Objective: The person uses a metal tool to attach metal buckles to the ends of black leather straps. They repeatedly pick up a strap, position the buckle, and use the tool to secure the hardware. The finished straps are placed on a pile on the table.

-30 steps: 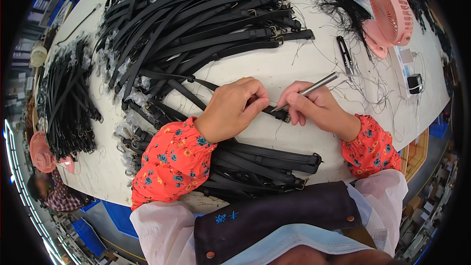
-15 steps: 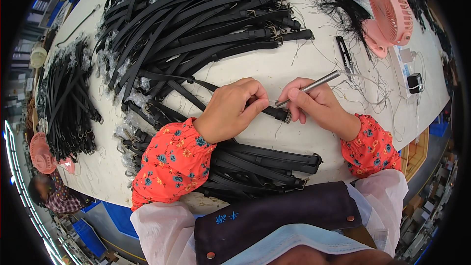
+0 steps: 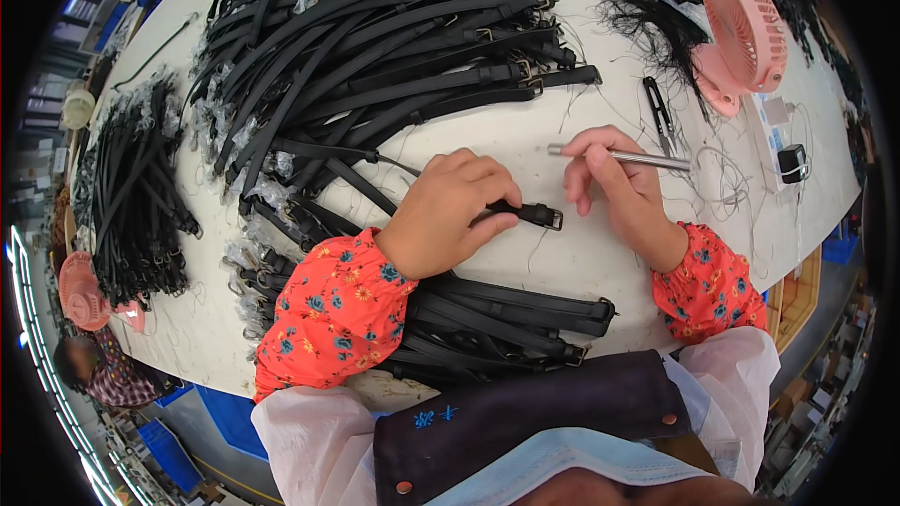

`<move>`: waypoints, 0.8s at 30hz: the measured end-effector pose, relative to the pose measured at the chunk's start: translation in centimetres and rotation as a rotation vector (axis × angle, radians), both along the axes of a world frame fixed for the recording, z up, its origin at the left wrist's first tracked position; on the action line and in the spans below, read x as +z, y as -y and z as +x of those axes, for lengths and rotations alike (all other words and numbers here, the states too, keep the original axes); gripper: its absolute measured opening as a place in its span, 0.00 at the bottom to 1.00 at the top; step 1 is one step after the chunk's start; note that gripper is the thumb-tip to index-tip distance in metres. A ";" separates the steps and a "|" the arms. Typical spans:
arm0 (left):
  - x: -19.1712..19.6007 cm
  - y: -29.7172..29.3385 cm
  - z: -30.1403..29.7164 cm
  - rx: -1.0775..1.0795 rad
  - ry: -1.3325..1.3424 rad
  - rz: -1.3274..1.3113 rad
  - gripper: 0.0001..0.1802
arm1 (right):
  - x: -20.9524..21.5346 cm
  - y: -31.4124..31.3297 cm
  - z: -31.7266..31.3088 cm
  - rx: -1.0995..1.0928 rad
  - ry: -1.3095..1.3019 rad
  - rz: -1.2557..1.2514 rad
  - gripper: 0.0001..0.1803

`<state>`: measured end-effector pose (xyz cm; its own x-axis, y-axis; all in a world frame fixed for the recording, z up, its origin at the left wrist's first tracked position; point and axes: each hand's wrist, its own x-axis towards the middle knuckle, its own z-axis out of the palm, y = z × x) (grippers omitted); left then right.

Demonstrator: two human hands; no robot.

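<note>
A black belt with a small metal buckle at its end lies under my left hand. Thumb and fingers pinch it just behind the buckle, and the buckle end sticks out to the right. In my right hand is a slim silver metal rod, held between thumb and fingers and lying nearly level. The rod is apart from the belt, to the right of the buckle and above it. Many more black belts are piled beyond my left hand, and another bundle of belts lies nearer to me.
A pink fan, black thread snips, loose threads and a white power strip with a black plug occupy the right side of the white table. Thin black straps lie far left, near another person.
My right hand has drawn back from the belt and risen slightly. The metal rod has swung from slanting with its tip at the belt to nearly level. My left hand keeps its pinch.
</note>
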<state>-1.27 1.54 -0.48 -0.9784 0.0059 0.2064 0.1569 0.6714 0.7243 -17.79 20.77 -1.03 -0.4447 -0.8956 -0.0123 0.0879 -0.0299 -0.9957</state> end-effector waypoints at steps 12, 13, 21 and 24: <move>0.2 0.6 0.5 -0.156 0.116 0.208 0.03 | -0.3 0.6 0.1 -0.065 -0.237 -0.071 0.15; -0.2 0.8 0.2 0.012 0.094 0.181 0.08 | -0.2 0.7 0.0 -0.069 -0.233 -0.070 0.15; -0.8 1.2 -0.6 0.298 -0.068 -0.283 0.18 | -0.4 0.5 0.1 -0.062 -0.266 -0.099 0.16; -0.9 2.0 -0.4 0.209 -0.040 -0.229 0.13 | -0.4 0.4 0.1 -0.040 -0.286 -0.116 0.17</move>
